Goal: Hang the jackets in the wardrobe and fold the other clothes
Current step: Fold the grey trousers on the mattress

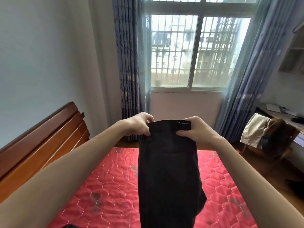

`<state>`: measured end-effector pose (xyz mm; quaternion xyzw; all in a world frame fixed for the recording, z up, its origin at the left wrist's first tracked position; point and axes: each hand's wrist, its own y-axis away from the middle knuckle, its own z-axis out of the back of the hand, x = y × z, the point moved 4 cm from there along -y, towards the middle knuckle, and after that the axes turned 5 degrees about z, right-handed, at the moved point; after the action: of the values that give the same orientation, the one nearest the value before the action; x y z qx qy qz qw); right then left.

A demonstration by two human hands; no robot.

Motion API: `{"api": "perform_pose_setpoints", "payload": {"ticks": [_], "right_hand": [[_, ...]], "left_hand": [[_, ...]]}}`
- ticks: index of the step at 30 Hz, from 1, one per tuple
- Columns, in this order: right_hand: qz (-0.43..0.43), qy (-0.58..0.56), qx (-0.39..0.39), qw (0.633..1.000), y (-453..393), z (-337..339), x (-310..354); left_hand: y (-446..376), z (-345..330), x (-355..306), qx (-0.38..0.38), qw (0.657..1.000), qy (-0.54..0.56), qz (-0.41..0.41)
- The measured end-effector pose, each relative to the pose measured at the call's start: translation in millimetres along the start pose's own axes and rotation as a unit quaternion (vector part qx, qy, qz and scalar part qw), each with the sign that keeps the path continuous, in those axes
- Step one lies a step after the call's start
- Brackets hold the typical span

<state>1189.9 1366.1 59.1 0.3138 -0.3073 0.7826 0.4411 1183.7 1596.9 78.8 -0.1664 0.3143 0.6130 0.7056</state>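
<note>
Left of the trousers [167,170], the headboard [41,140] runs along the wall, well apart from them. The left hand [139,125] pinches the left end of the waistband, fingers [150,118] curled over the top and thumb beneath. The trousers are dark, held up in the air over the red mattress [107,186], and hang straight down from the two hands; where the legs end is out of sight at the bottom of the view. The right hand [195,129] grips the right end of the waistband the same way, fingers wrapped over it.

What could spoil the fold, I think, is the bunching low on the trousers' right side: if they are laid down like that, the legs would land twisted and crease. A loose pinch at either end would also let one side drop and skew them.

The mattress under and on both sides of the trousers looks open enough to lay them flat. Its far edge lies just behind them, toward the window [194,51], so laying them too far forward would send the waistband over it. Right of the trousers, well apart, a chair [269,137] draped with clothes stands by a bench [283,112].
</note>
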Motion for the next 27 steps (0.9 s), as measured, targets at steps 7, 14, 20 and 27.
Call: {"api": "perform_pose_setpoints", "payload": {"ticks": [7,14,20,27], "right_hand": [[0.0,0.34,-0.096,0.935,-118,14,19],[0.081,0.366,-0.215,0.902,-181,62,65],[0.139,0.336,-0.256,0.896,-155,64,56],[0.104,0.294,-0.215,0.925,-73,5,-12]], "left_hand": [[-95,56,-10,-0.106,0.976,-0.188,-0.011],[-124,126,-53,-0.369,0.888,-0.203,-0.184],[-109,117,-51,-0.415,0.863,-0.167,-0.236],[-74,22,4,-0.263,0.931,-0.158,-0.199]]}}
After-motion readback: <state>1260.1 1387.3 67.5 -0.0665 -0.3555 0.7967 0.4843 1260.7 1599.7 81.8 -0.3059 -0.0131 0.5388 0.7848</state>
